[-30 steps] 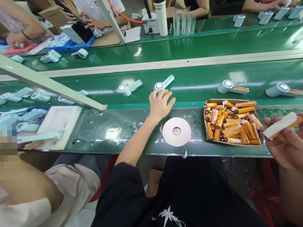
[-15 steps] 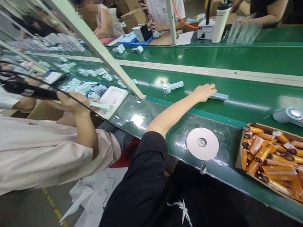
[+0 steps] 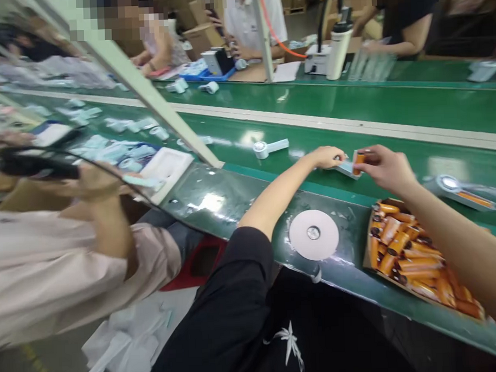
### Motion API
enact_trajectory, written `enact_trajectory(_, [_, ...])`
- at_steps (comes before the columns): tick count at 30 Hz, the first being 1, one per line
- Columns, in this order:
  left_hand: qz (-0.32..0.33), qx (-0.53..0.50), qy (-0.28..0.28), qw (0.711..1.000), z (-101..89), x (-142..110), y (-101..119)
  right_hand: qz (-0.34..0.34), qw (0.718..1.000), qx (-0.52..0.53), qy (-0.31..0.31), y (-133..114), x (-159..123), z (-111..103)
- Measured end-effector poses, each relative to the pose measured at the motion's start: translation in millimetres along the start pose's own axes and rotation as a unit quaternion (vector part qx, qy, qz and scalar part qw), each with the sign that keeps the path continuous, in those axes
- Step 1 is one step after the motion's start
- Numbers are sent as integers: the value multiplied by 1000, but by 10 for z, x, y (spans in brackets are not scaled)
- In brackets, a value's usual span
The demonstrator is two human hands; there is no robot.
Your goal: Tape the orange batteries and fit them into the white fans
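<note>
In the head view my left hand [image 3: 327,157] is closed around the head end of a light-blue handheld fan [image 3: 347,168], whose handle points right. My right hand [image 3: 388,167] pinches an orange cylindrical battery [image 3: 358,163], held upright at the handle's far end; whether they touch I cannot tell. Nearer to me, a cardboard box [image 3: 369,257] full of orange batteries [image 3: 417,266] lies under my right forearm. Another fan [image 3: 449,183], with an orange battery showing in its handle, lies to the right of my hands.
One more fan [image 3: 261,148] lies on the green belt [image 3: 229,127], left of my hands. A white label roll [image 3: 302,235] lies on the bench edge. To the left, a co-worker's hand [image 3: 97,180] holds a black tool [image 3: 39,163] beside a white tray [image 3: 169,164]. A slanted post [image 3: 147,97] crosses the belt.
My right hand has come into view from the right with an orange battery at the fan's handle. The fan on the right now shows more fully as the view has turned right.
</note>
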State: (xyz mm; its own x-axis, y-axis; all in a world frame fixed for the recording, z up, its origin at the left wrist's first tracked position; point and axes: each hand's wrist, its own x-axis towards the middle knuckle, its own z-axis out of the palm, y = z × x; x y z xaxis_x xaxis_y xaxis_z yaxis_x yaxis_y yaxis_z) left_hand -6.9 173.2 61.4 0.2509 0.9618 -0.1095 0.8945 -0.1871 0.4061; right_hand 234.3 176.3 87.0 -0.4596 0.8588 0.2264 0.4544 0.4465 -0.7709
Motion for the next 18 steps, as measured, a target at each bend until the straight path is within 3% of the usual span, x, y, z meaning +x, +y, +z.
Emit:
enact_trajectory(4, [10,-17,-12,1000,184,208,160,39,997,-45,-39,192,98,68])
enact_trajectory(12, [-1,-29,5,1000,319,283,120,34,980,-179,-78,286,196,81])
enact_trajectory(18, [-10,-41,16,999,386,360,202,54,912,-360,-190,291,185,83])
